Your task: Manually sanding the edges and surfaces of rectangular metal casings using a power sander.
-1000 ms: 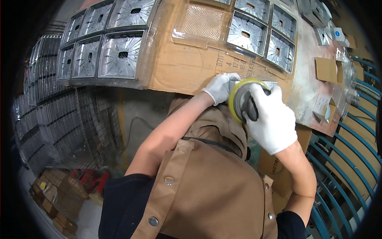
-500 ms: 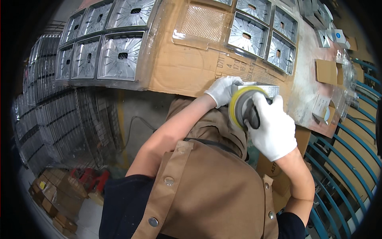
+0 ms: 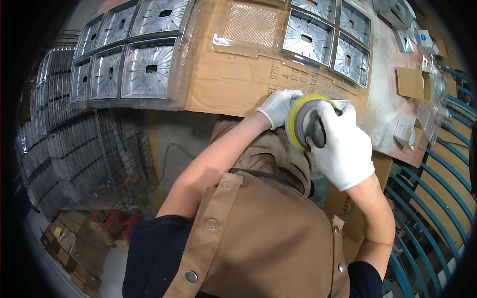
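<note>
My right hand (image 3: 344, 149), in a white glove, is wrapped round a grey and black hand sander (image 3: 309, 119) with a yellow pad rim. The sander stands tilted on its edge, its pad turned toward a silver metal housing (image 3: 341, 104) at the table's front edge. Most of that housing is hidden behind the sander, and I cannot tell whether pad and metal touch. On the housing's left side is my gloved left hand (image 3: 279, 108), closed on it, with its fingertips partly covered by the sander.
Square metal housings (image 3: 150, 69) sit in a clear tray at the left, and more housings (image 3: 307, 38) at the far right-middle. Between them lies an empty clear plastic tray (image 3: 252, 24) on cardboard (image 3: 223, 74). Small open boxes (image 3: 411, 83) stand at right, beside blue rails (image 3: 449, 144).
The sander and my right hand have moved slightly away from me, and now cover most of the metal housing. My left hand keeps its hold.
</note>
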A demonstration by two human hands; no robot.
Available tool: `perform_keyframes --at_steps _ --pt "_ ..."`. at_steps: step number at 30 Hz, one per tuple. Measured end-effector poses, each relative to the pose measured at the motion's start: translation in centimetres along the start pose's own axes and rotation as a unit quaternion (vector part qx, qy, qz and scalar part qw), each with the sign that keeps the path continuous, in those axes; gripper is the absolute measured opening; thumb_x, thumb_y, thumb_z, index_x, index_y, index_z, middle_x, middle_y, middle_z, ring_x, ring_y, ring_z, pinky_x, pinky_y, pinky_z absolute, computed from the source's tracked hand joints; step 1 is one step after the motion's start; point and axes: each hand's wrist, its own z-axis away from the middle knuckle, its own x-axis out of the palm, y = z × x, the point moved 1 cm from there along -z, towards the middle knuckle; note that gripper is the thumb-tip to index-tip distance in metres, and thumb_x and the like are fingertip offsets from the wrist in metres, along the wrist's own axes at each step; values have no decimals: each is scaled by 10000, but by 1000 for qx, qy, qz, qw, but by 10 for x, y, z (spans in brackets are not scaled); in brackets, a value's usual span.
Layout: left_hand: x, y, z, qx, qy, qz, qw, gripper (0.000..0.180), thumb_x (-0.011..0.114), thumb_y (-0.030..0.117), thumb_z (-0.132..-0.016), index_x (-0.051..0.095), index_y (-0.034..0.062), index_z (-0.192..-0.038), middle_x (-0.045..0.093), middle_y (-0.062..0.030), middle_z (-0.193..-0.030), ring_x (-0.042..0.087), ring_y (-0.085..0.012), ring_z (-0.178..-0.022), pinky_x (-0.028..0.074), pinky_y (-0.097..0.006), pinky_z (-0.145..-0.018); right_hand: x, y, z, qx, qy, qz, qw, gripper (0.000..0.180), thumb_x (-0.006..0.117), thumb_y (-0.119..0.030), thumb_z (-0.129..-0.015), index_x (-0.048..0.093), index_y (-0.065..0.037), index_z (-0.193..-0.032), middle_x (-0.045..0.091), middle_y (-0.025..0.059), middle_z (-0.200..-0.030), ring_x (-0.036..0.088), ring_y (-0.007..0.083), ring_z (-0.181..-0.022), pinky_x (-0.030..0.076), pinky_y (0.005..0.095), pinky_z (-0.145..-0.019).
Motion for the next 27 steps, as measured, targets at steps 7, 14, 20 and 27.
perform_keyframes --at_steps 7,14,20,27 --pt "8 -7 1 -14 -29 23 999 220 750 185 -848 706 84 -1038 720 -124 -1009 681 -273 -969 534 -359 -889 2 1 14 11 -14 -1 1000 617 824 -130 -748 535 -146 -1292 554 245 -1106 684 437 -797 583 462 -702" --pt "7 -7 4 -2 -31 33 999 258 750 178 -841 690 84 -1074 716 -131 -1043 678 -298 -993 532 -370 -902 0 1 11 5 -6 -6 1000 613 827 -140 -751 542 -145 -1295 560 249 -1099 685 442 -804 586 462 -708" --pt "12 -7 -1 11 -23 -40 999 201 733 242 -833 702 103 -974 722 -152 -1002 676 -362 -990 541 -399 -881 8 10 7 7 22 -2 1000 616 826 -131 -751 538 -145 -1296 562 249 -1101 686 437 -821 586 464 -709" --pt "9 -3 -1 30 -19 -15 999 293 751 236 -809 701 87 -1058 716 -163 -1028 676 -359 -1001 542 -418 -892 4 9 6 30 -13 -13 999 616 824 -134 -758 538 -158 -1303 559 240 -1106 683 444 -851 576 478 -746"
